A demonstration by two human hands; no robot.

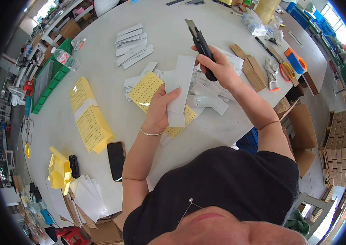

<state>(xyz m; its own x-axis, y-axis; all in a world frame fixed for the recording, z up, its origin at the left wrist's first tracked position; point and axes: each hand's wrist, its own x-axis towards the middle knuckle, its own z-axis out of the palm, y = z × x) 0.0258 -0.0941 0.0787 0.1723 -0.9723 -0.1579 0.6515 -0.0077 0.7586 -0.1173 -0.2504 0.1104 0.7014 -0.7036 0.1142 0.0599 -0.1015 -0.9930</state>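
Observation:
My left hand point(160, 102) is closed on a few flat white strips point(184, 73), thumb on top, with a yellow perforated sheet point(145, 89) under or behind them. It cannot be told whether that sheet is also held. In my right hand point(218, 67) is a black utility knife point(202, 45), its blade pointing up and away, just right of the strips. Loose white strips point(205, 100) lie in a heap beneath both hands. Farther off, more white strips point(134, 45) are stacked in a loose pile.
A banded yellow stack point(88, 118), a phone point(116, 161) and white papers point(88, 198) lie at left, near a green tray point(52, 77) and a plastic bottle point(65, 58). Cardboard pieces point(249, 67), scissors point(286, 71) and an orange tape roll point(295, 61) are at right.

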